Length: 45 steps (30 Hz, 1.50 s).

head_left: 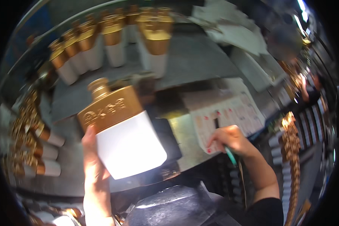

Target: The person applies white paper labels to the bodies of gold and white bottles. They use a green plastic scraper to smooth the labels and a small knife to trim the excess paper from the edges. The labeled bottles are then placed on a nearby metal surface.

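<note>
My left hand (92, 158) is closed around the left edge of a flat bottle (130, 145), with the thumb on its side. The bottle's upper part and neck are gold with raised lettering, and its lower body is plain white. It is held tilted, neck toward the upper left. Over a paper sheet (248, 120) with rows of small marks and red spots, my right hand (229, 141) is closed on a slim teal stick-like tool (231, 156). The tool's exact kind is not clear. A short dark piece (216, 122) shows just beyond the fingers.
Several gold-and-white bottles (154, 41) stand along the far side of the grey table (199, 56). More bottles (49, 150) lie stacked at the left. White packing sheets (233, 28) and a white box (252, 67) are far right. Rows of bottles (290, 150) and another person (310, 88) are at the right.
</note>
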{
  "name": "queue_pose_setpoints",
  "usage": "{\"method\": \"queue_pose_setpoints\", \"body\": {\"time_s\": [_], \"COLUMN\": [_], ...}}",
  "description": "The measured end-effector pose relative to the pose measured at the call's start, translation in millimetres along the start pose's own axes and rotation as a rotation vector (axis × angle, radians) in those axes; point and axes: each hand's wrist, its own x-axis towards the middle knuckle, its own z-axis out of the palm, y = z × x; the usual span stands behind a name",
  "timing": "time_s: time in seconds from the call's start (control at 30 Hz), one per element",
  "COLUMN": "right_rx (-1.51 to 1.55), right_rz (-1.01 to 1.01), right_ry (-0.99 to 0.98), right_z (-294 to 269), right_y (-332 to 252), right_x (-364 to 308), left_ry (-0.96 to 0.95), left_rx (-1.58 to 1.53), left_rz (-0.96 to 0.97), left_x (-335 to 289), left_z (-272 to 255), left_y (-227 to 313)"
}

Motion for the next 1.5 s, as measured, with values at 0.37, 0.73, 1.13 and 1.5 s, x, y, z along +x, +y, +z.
{"method": "queue_pose_setpoints", "body": {"time_s": [0.37, 0.73, 1.13, 1.5], "right_rx": [-0.293, -1.25, -1.062, -1.05], "right_rz": [0.169, 0.402, 0.217, -0.056], "right_ry": [0.54, 0.412, 0.169, 0.274], "right_z": [-97, -243, -257, -333], "right_y": [96, 142, 145, 159], "right_x": [-78, -5, 15, 154], "left_ry": [0.097, 0.409, 0.472, 0.481], "left_rx": [0.238, 1.208, 1.343, 1.434], "left_rz": [-0.041, 0.434, 0.393, 0.379], "left_x": [23, 20, 33, 28], "left_z": [-19, -41, -21, -9], "left_y": [-42, -19, -10, -4]}}
